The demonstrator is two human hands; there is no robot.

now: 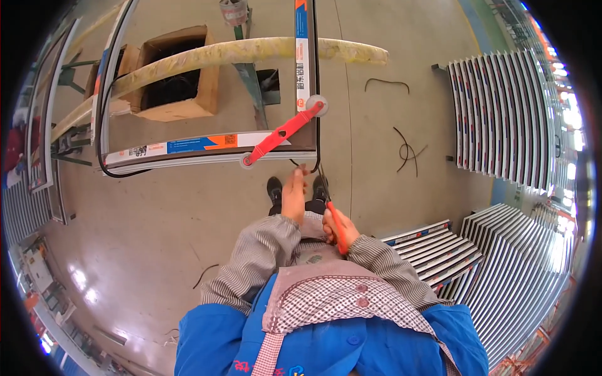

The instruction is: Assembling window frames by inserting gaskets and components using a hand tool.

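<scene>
Below the head camera, over grey concrete floor (157, 238): white window frame section with black rubber gasket along its edge (305, 75), lying across padded yellowish support rails (251, 51) of a stand. Corner of the frame just ahead of both hands.

Left hand (293, 195) stretched forward, fingers pinched near the loose end of the black rubber gasket strip (316, 125) at the frame corner; seems closed on the strip, though the exact grip too small to confirm. Right hand (338, 230) wrapped fully around the red handles of scissors-like cutters (334, 220), blades pointing up toward the same corner, close beside the left fingertips.

Red bar-shaped corner tool with round white ends (283, 131) laid diagonally across the frame corner, one end on each leg.

Judgement on doing the cut well: keep strip taut with the left pinch, bring blades square to the gasket right at the corner, fingertips clear of the blade line, cut flush so no tail sticks out of the groove.

Around: open brown cardboard box (179, 72) beyond the frame; black gasket offcuts (407, 150) scattered on the floor to the right; stacks of white frame profiles (501, 119) leaning at right and lower right. Black shoes (274, 187) visible under the hands.
</scene>
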